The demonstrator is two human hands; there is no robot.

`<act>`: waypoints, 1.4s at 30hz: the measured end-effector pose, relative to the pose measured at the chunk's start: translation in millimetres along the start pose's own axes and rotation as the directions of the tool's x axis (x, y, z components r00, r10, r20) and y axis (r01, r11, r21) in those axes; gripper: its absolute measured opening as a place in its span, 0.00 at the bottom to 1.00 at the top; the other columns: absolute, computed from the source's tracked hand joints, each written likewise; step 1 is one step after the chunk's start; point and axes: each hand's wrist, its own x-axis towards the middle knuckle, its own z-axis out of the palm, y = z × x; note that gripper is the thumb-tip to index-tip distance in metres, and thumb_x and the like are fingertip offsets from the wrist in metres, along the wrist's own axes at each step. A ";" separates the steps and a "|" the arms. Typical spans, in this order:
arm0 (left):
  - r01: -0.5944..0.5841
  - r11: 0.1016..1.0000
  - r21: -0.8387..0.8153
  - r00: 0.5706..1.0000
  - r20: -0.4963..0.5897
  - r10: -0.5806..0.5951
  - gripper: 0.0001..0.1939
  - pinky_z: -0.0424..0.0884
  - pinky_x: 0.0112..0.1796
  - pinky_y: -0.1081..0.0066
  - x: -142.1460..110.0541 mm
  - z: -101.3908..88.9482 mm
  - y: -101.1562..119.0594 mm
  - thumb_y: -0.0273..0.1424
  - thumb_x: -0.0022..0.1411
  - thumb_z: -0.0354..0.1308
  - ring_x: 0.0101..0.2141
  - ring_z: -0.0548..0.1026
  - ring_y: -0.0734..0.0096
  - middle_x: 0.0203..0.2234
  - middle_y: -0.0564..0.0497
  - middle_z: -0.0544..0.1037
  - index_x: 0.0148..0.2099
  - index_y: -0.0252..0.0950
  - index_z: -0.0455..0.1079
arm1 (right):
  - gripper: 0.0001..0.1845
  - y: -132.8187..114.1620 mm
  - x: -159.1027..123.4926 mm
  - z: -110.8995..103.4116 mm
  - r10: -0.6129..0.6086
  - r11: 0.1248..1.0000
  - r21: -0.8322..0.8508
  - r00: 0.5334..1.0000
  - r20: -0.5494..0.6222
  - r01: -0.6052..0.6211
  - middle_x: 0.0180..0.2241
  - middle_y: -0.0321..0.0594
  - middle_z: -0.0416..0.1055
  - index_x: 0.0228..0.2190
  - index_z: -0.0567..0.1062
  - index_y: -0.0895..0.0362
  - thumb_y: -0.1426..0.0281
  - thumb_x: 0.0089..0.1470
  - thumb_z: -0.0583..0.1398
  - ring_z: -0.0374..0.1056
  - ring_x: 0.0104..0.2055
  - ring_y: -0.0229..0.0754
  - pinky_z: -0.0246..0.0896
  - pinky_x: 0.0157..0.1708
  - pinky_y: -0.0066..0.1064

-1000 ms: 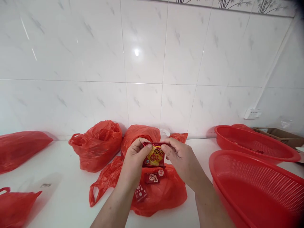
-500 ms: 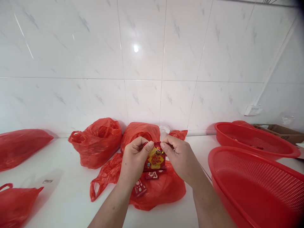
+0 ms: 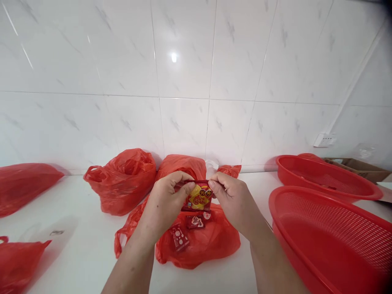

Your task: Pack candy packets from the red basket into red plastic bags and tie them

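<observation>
My left hand (image 3: 167,200) and my right hand (image 3: 232,198) both pinch the top edge of a small red packet with a yellow label (image 3: 198,197), held upright above a flat red plastic bag (image 3: 211,243). Two smaller red packets (image 3: 187,230) lie on that bag just below my hands. The fingers of both hands are closed on the packet's upper corners.
Several tied or crumpled red plastic bags (image 3: 124,179) sit along the white tiled wall and at the left edge (image 3: 21,185). Two red perforated plastic baskets (image 3: 330,228) stand at the right, with a cardboard box (image 3: 358,167) behind them. The counter (image 3: 76,241) is white.
The view has dropped slightly. My hands stay on the packet, pinching its top edge a little lower and closer together than a second ago.
</observation>
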 end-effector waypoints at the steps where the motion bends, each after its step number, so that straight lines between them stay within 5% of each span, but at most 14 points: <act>1: -0.004 1.000 0.016 1.000 -0.012 0.005 0.08 0.65 0.26 0.75 0.4 -0.6 -0.6 0.34 0.59 0.54 0.26 0.69 0.74 0.24 0.55 0.73 0.31 0.37 0.70 | 0.14 0.4 0.2 1.0 0.005 1.000 0.003 1.000 0.005 -0.005 0.22 0.30 0.62 0.25 0.65 0.54 0.65 0.61 0.49 0.56 0.23 0.33 0.49 0.23 0.26; 13: -0.051 0.992 0.117 0.998 -0.030 0.055 0.13 0.61 0.25 0.76 1.9 -7.8 -11.3 0.37 0.62 0.51 0.24 0.64 0.76 0.22 0.56 0.69 0.27 0.36 0.67 | 0.14 3.7 0.7 6.1 0.035 0.999 -0.029 0.999 -0.004 -0.035 0.22 0.30 0.65 0.26 0.68 0.53 0.63 0.61 0.50 0.58 0.24 0.34 0.51 0.24 0.26; 26: 0.009 0.999 -0.047 0.998 -0.058 -0.012 0.14 0.62 0.21 0.79 5.4 1.6 -13.4 0.37 0.61 0.51 0.21 0.61 0.78 0.18 0.57 0.63 0.25 0.36 0.61 | 0.14 6.4 1.5 4.5 0.040 0.999 0.018 0.997 -0.070 -0.039 0.23 0.32 0.69 0.25 0.67 0.54 0.64 0.60 0.51 0.66 0.27 0.36 0.57 0.27 0.27; 31: 0.007 0.990 -0.140 0.991 -0.133 -0.026 0.11 0.68 0.22 0.77 7.6 2.2 -14.8 0.36 0.60 0.52 0.22 0.66 0.76 0.20 0.56 0.67 0.27 0.36 0.63 | 0.12 3.4 1.3 3.1 0.054 0.996 0.076 0.994 -0.096 -0.047 0.26 0.33 0.70 0.36 0.71 0.53 0.60 0.59 0.52 0.66 0.28 0.37 0.59 0.27 0.28; 36: -0.060 0.976 -0.209 0.966 -0.258 0.005 0.07 0.69 0.23 0.77 10.9 -1.0 -20.8 0.35 0.60 0.52 0.25 0.68 0.75 0.24 0.56 0.68 0.32 0.38 0.63 | 0.22 3.0 0.7 5.2 0.071 0.992 0.105 0.996 -0.055 -0.065 0.26 0.32 0.71 0.52 0.66 0.51 0.58 0.57 0.56 0.68 0.28 0.38 0.62 0.30 0.30; 42: -0.023 0.981 -0.194 0.985 -0.172 -0.011 0.05 0.72 0.27 0.73 10.0 1.1 -18.0 0.33 0.59 0.52 0.29 0.70 0.73 0.28 0.55 0.69 0.35 0.38 0.61 | 0.17 8.7 3.2 7.9 0.080 0.985 0.163 0.993 -0.092 -0.064 0.31 0.35 0.73 0.48 0.70 0.51 0.66 0.56 0.55 0.69 0.32 0.38 0.64 0.33 0.31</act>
